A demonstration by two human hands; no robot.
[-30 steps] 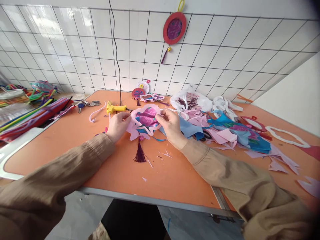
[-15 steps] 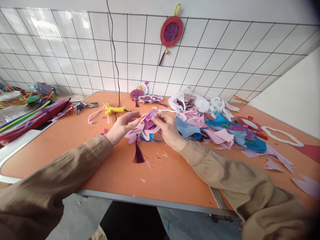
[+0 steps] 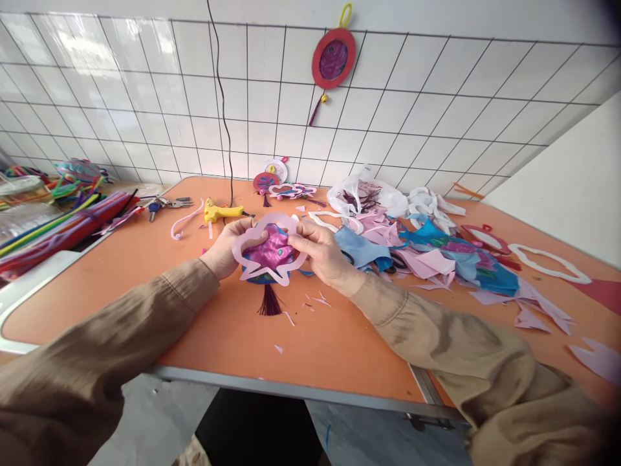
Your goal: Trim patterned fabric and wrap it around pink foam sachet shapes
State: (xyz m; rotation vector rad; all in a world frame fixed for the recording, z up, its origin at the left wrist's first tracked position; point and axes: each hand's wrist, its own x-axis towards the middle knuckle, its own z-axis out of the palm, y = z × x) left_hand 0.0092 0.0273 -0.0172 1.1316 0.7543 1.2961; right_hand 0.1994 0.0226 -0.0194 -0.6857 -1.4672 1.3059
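Note:
My left hand (image 3: 226,248) pinches the left side of a pale pink cut-out frame (image 3: 279,277), its thumb showing through the opening. At the upper right, my right hand (image 3: 326,254) has thumb and fingers closed on the same frame. Shiny magenta and blue fabric (image 3: 272,251) shows through and below the frame; whether it is attached cannot be made out. Beneath it a dark tassel (image 3: 269,301) lies against the orange table (image 3: 339,353). Both hands are just above the tabletop.
A yellow glue gun (image 3: 220,211) lies behind my left hand. Pink scraps (image 3: 378,228), blue fabric (image 3: 363,248) and a plastic bag (image 3: 383,197) spread to the right. Pliers (image 3: 178,202) lie left. A round red ornament (image 3: 317,63) hangs on the tiled wall.
My left hand has closed onto the frame, which has turned to face me more squarely. A small pink scrap that was near my right fingers now lies on the table behind.

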